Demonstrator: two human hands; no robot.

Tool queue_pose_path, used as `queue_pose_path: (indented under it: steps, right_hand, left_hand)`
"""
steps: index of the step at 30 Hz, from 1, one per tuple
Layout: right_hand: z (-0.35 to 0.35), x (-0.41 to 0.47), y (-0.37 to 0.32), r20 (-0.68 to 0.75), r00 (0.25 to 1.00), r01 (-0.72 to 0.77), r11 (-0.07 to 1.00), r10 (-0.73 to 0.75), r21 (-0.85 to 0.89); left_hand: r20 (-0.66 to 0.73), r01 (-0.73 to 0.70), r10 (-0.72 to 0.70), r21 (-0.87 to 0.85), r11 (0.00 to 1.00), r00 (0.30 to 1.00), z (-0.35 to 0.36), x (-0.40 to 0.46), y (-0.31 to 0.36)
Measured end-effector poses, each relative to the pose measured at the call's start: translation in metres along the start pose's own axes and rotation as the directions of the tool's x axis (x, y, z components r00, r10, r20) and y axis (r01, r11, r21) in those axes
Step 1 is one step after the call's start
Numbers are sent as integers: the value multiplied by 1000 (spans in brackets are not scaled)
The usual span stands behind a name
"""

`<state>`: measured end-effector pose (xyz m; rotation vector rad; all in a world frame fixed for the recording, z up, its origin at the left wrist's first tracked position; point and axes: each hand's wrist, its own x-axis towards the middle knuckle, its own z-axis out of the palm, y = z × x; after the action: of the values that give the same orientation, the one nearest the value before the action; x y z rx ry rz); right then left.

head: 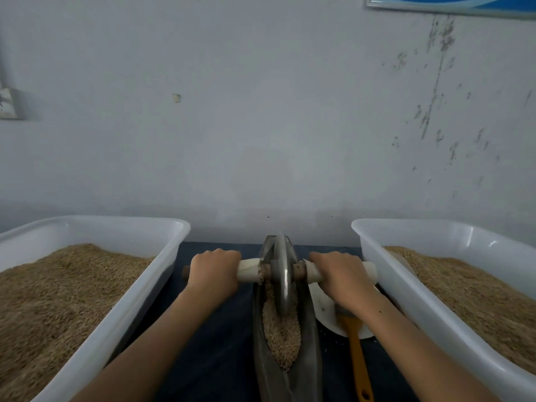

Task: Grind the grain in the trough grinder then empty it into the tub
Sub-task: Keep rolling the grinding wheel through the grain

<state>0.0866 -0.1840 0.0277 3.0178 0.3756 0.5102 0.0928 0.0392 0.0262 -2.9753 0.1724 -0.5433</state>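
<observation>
grinding step was in hand, emptying not started. left hand point(214, 269) gripped the left end of the axle handle point(249, 270), fingers curled over the white wrap; right hand point(342, 274) gripped the right end the same way. steel grinding wheel point(282, 274) stood upright on edge in the metal trough point(314, 338), sitting toward its far end. grain point(281, 335) lay in the groove, mostly on the near side of the wheel, and looked largely whole, so my read was grinding was early to mid.

trough ran lengthwise away from the person on a dark cloth point(220, 343), between two white plastic tubs: left tub point(95, 230) and right tub point(452, 233), both already holding grain. couldn't tell which one was the target.

white plate point(326, 311) sat just right of the trough with a yellow-handled brush point(358, 358) lying across it.

next move likely called for drawing the wheel back toward the near end through the pile, even downward pressure on both ends, wheel kept vertical so it didn't ride up the trough wall or spill grain.
</observation>
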Motion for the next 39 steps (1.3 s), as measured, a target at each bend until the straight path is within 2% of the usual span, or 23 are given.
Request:
queue_pose_path:
  steps: [2,4,6,8,10,12,14,16,19,21,23,25,27,30,33,36,39]
  right_hand:
    - [3,0,-1,-38,999,0,1000,-1,-6]
    - [-3,-1,-1,23,1000,16,1000,-16,-3]
    - [-13,-1,0,150,988,50,999,-47,-14]
    - [-24,-2,1,324,944,72,997,-67,-3]
    - [-30,-2,3,472,879,42,998,-62,52]
    - [-31,-3,4,544,838,3,996,-51,89]
    - [-28,-1,5,534,844,-5,996,-44,90]
    - [-22,2,6,459,888,8,998,-37,64]
    - [-8,4,6,219,975,15,999,-21,28]
    - [0,4,4,67,998,-7,1000,6,20]
    - [4,4,3,8,1000,-22,1000,22,11]
    - [0,4,2,40,999,1,1000,-1,0]
    - [-9,3,2,150,988,48,998,-42,-35]
    - [-24,1,1,369,927,88,996,-71,-30]
    - [-30,-1,3,483,873,46,998,-64,50]
    - [-28,0,2,464,885,37,999,-41,17]
    - [-20,3,-2,272,962,44,998,-28,-53]
  left_hand:
    - [-48,-1,0,-14,1000,999,3,0,0]
    - [-10,-10,9,-1,1000,1000,3,0,-2]
    - [100,-23,21,25,999,995,1,1,-4]
    - [253,-39,32,21,999,967,-5,1,-7]
    - [374,-54,46,9,999,926,-10,0,-9]
    - [437,-67,59,4,998,898,-13,0,-10]
    - [440,-60,51,6,998,896,-13,0,-9]
    - [363,-40,28,24,999,931,-11,1,-7]
    - [133,-14,9,38,999,991,-4,2,-3]
    - [-1,3,-3,25,1000,1000,-1,1,-1]
    - [-38,5,-5,16,1000,999,1,1,-1]
    - [17,11,-11,19,1000,1000,1,1,-2]
    - [137,6,-12,50,999,990,-1,1,-4]
    - [332,-38,2,103,994,943,-8,-2,-7]
    - [402,-72,12,135,988,916,-13,-2,-8]
    - [375,-49,3,115,992,927,-12,-1,-7]
    - [265,7,-25,70,998,964,-4,0,-6]
